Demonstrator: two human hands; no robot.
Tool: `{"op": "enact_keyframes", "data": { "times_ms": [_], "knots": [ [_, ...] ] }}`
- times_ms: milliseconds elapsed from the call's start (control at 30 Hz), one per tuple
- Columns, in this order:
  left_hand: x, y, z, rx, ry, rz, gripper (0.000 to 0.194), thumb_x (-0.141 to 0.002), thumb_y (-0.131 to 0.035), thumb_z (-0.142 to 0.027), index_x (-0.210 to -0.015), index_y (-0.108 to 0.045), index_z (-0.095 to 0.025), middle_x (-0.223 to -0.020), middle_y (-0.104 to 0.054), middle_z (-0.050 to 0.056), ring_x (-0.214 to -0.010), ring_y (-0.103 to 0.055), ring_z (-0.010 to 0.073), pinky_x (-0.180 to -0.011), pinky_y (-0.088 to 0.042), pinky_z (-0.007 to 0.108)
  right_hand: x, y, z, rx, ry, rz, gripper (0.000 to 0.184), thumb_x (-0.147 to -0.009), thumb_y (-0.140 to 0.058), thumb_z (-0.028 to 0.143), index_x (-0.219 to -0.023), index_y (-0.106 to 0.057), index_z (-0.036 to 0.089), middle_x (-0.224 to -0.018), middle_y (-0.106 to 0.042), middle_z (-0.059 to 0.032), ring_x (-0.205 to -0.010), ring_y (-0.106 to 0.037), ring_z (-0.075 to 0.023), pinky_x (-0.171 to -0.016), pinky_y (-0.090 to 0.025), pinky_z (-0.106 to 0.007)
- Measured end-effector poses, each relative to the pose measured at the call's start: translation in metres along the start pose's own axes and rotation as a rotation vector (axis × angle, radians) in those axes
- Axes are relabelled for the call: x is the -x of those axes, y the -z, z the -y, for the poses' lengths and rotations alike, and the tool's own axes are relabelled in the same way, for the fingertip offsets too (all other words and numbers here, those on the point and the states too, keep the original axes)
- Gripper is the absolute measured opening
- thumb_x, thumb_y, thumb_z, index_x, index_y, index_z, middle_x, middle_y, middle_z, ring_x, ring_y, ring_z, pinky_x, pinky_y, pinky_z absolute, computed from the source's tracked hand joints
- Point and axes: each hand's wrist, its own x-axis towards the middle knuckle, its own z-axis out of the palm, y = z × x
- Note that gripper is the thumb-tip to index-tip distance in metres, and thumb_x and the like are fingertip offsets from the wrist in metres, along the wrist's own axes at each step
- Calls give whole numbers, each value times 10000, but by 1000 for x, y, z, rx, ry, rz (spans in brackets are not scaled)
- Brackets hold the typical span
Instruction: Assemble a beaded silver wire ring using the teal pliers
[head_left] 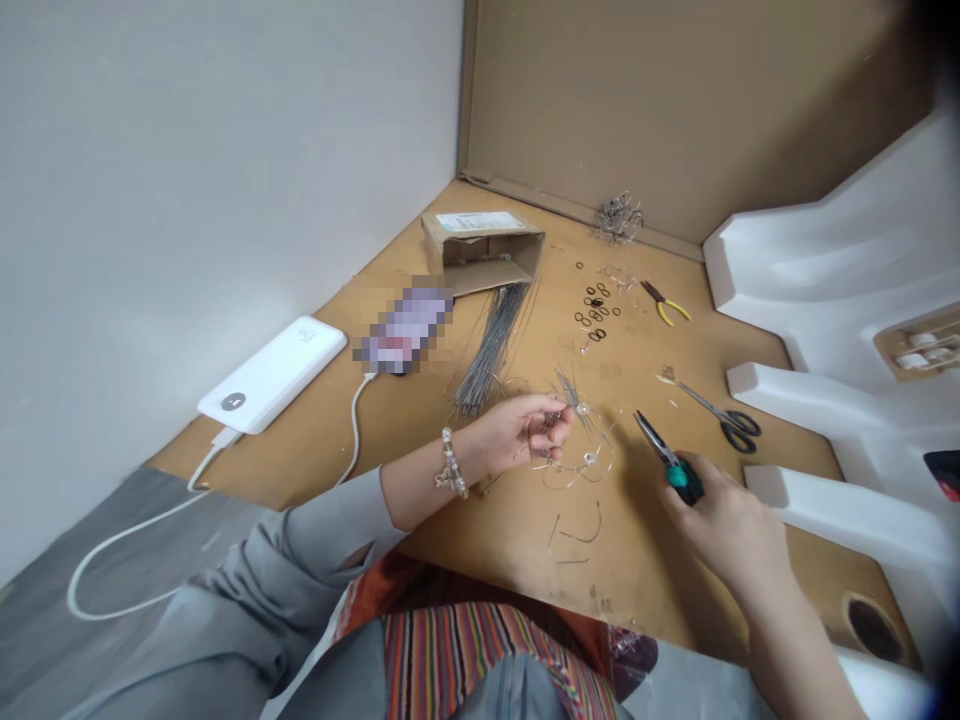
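My left hand (534,432), a beaded bracelet on its wrist, pinches a thin wire piece (589,458) strung with clear beads; how far the wire runs inside the fingers is hidden. Wrapped round green-and-black handled pliers (679,473), my right hand (724,520) holds them a little to the right, their jaws pointing up and left, apart from the wire. Short loose wires (581,535) lie on the table below the left hand. Beyond that hand is a bundle of straight grey wires (491,355).
A cardboard box (487,250) lies open at the back. Black rings (596,310), yellow-handled pliers (666,303) and scissors (724,415) lie farther right. At left are a phone (409,330) and a white power bank (274,375). White foam (795,400) borders the right side.
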Motion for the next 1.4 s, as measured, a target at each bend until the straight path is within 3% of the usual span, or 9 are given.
{"op": "enact_keyframes", "data": {
  "times_ms": [167,267,533,700,833,1000,1200,1300,1400],
  "knots": [
    [1,-3,2,-149,9,4,146,-832,-494,-230,-763,-570,-127,-553,-548,-34,-381,-361,29,-561,-498,221,2,12,11,-710,56,-47,285,-780,-560,387,-1014,-581,225,-768,-652,-33,-642,-600,-178,-592,-459,-291],
    [3,-10,4,-286,1,-53,156,-824,-525,-249,-752,-573,-119,-546,-568,-17,-405,-415,47,-561,-513,247,-1,23,29,-947,158,-36,311,-760,-630,428,-985,-569,223,-761,-625,-17,-620,-562,-147,-565,-456,-266],
    [1,-11,7,-458,50,-76,184,-814,-528,-276,-754,-578,-109,-561,-607,14,-386,-477,62,-496,-479,239,-19,29,68,-892,410,60,328,-728,-669,333,-1015,-573,206,-784,-644,-10,-673,-584,-149,-663,-470,-292],
    [4,-11,6,-611,-6,59,131,-824,-548,-257,-818,-588,-132,-573,-619,0,-411,-496,48,-421,-345,165,-30,33,69,-1082,411,172,282,-703,-680,303,-943,-581,194,-770,-610,3,-673,-569,-135,-646,-464,-276],
    [4,-9,6,-641,-26,87,130,-813,-583,-263,-846,-599,-139,-615,-623,-6,-482,-536,58,-488,-394,181,-34,33,66,-1220,396,251,293,-699,-696,310,-945,-582,201,-803,-590,6,-696,-564,-128,-660,-467,-274],
    [4,-12,6,-697,-40,50,163,-811,-606,-295,-832,-597,-133,-684,-629,6,-581,-574,76,-591,-447,219,-32,31,65,-1248,405,265,300,-700,-682,274,-972,-575,206,-798,-589,10,-694,-562,-129,-674,-467,-283],
    [1,-13,11,-833,-56,-43,251,-791,-628,-374,-842,-547,-142,-621,-574,-28,-532,-543,75,-533,-431,207,-28,28,66,-1217,379,250,327,-671,-682,257,-973,-571,200,-808,-617,6,-734,-588,-148,-726,-473,-308],
    [0,-10,13,-895,-94,-61,300,-837,-557,-429,-758,-530,-140,-601,-560,-27,-491,-524,58,-507,-416,187,-30,24,63,-1200,391,255,329,-700,-678,311,-989,-570,196,-830,-630,-6,-751,-596,-152,-736,-474,-306],
    [-1,-7,13,-901,-127,-170,307,-867,-511,-424,-744,-522,-143,-607,-576,-18,-458,-511,49,-476,-396,173,-35,16,49,-1116,333,147,355,-733,-653,385,-1021,-573,192,-866,-650,-32,-792,-611,-173,-756,-471,-316]
  ]
}}
